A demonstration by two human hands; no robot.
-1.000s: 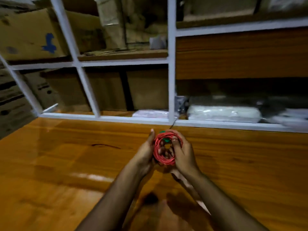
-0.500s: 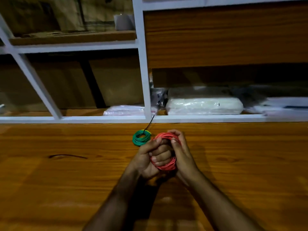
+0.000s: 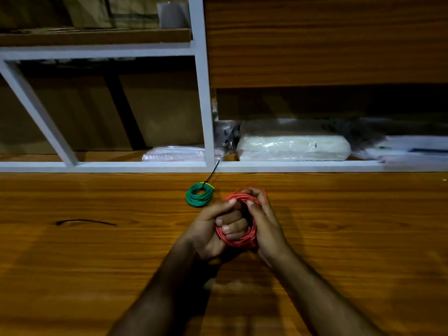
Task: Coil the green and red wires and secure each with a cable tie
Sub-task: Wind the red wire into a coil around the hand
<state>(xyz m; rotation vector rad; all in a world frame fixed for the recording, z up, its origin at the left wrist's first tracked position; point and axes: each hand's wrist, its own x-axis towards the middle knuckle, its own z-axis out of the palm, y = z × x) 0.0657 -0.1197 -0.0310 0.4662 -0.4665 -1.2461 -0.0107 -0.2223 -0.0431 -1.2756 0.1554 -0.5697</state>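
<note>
Left hand (image 3: 213,229): fingers curled through the centre of the coil of thin red insulated wire (image 3: 238,240), thumb pressed on its upper rim. Right hand (image 3: 263,223): wrapped round the coil's right side, thumb on top, gripping it. The coil is held upright between both hands, above the glossy brown wooden table (image 3: 97,263).

Risk: no tie is visible on the red coil. Judged likely that releasing either grip would let the loops spring apart, since springy wire resists bundling.

The small green wire coil (image 3: 199,197) lies on the table just far-left of the hands, apart from them, with a black cable tie (image 3: 212,171) tail protruding. A loose black cable tie (image 3: 84,222) lies well left, out of immediate reach.
</note>
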